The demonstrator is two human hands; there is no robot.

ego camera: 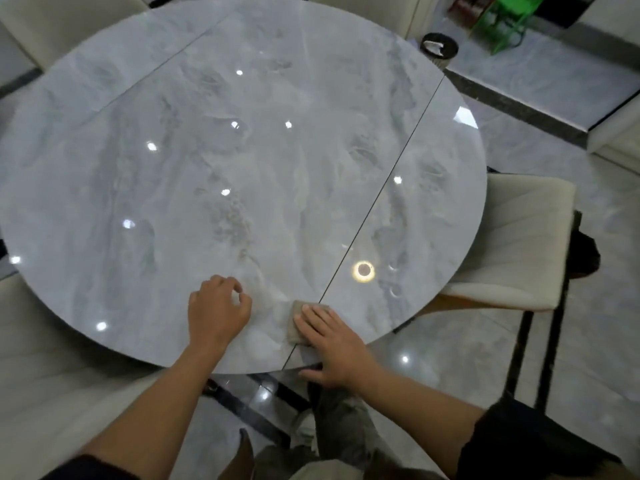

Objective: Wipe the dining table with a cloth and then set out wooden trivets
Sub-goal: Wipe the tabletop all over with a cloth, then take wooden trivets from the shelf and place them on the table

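A round grey marble dining table (207,150) fills most of the view, glossy with light reflections. A small grey-beige cloth (297,323) lies near the table's front edge, on a dark seam line. My right hand (332,344) lies flat on the cloth, fingers spread, pressing it to the surface. My left hand (216,311) rests on the tabletop just left of the cloth, fingers loosely curled, with nothing in it. No wooden trivets are in view.
A cream chair (519,244) stands at the table's right edge, and more cream chairs sit at the left and back. A dark round bin (439,48) and a green frame (502,22) stand on the tiled floor behind.
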